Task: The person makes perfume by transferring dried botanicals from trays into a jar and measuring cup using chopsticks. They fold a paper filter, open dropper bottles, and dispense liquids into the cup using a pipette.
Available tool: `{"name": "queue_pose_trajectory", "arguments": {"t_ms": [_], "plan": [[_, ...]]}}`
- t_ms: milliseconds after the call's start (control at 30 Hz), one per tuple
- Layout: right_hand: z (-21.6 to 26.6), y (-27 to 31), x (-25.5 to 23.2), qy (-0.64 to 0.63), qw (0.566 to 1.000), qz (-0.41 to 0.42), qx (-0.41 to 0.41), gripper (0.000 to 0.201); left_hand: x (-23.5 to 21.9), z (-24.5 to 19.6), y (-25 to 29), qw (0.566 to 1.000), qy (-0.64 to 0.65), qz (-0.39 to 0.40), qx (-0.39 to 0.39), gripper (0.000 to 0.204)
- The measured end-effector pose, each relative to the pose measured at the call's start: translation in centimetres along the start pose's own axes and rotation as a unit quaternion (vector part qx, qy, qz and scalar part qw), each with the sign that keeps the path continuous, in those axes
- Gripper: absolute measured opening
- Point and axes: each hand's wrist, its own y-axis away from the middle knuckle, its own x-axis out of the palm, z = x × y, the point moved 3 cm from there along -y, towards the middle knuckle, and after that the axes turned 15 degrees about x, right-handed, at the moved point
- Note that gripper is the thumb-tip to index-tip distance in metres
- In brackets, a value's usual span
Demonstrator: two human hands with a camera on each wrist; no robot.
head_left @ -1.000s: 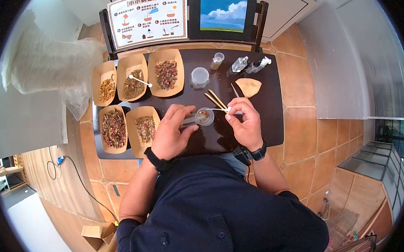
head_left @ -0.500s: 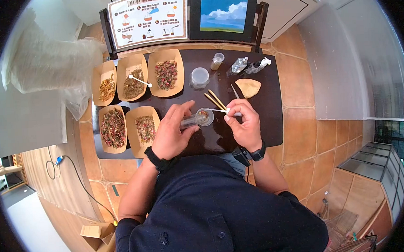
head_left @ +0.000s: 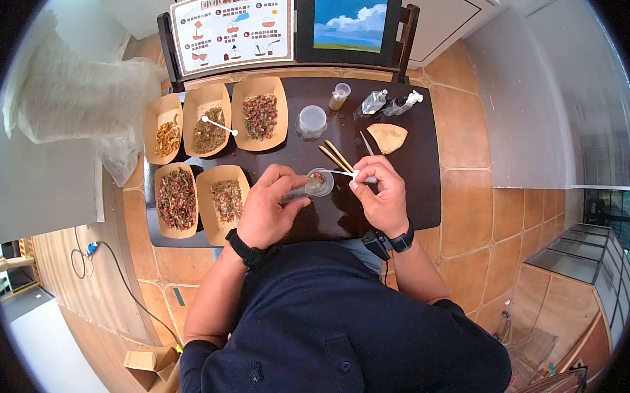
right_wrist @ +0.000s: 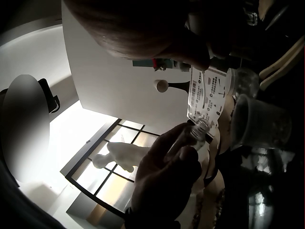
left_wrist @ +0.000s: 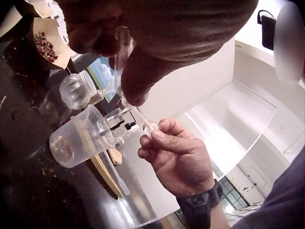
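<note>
My left hand (head_left: 263, 209) grips a small clear bottle between thumb and fingers. The bottle is tilted on its side, and its threaded neck (right_wrist: 200, 126) points toward my right hand. In my right hand (head_left: 379, 194), thumb and forefinger pinch the wider white end (left_wrist: 149, 128) of a thin white stick (head_left: 335, 171). The stick reaches left to the bottle's mouth. Just beneath stands a clear plastic cup (left_wrist: 78, 138) with some dried bits at its bottom; the bottle overlaps it in the head view.
Several paper trays of dried petals and herbs (head_left: 257, 86) stand at the left, one with a white spoon (head_left: 220, 127). Behind the cup are a lidded jar (head_left: 311, 119), a vial (head_left: 339, 95) and spray bottles (head_left: 402, 103). Wooden tweezers (head_left: 336, 157) and a tan wedge-shaped piece (head_left: 387, 136) lie right.
My left forefinger lifts half a second ago and is now lowered again to the bottle. The right hand and the stick stay almost in place.
</note>
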Motion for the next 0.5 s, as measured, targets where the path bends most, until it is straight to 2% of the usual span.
{"name": "queue_pose_trajectory", "arguments": {"t_ms": [67,167,300,367,500], "plan": [[0.1,0.0,0.0,0.002,1.000,-0.002,-0.004,0.011,0.0,-0.2,0.0,0.999,0.029,-0.002,-0.027,0.051],[0.1,0.1,-0.1,0.001,1.000,-0.002,0.002,0.011,-0.1,-1.0,-0.5,0.997,0.044,-0.042,-0.043,0.050],[-0.3,0.1,-0.2,0.006,1.000,-0.003,0.002,0.012,-0.2,-0.7,-0.5,0.995,0.032,-0.021,-0.089,0.048],[-0.3,0.2,-0.1,0.005,1.000,-0.002,0.008,0.012,0.2,-0.1,0.1,0.998,0.035,-0.026,-0.040,0.055],[-0.1,0.2,-0.1,0.005,1.000,-0.003,0.006,0.012,0.2,-0.1,0.0,1.000,0.014,-0.022,0.001,0.056]]}}
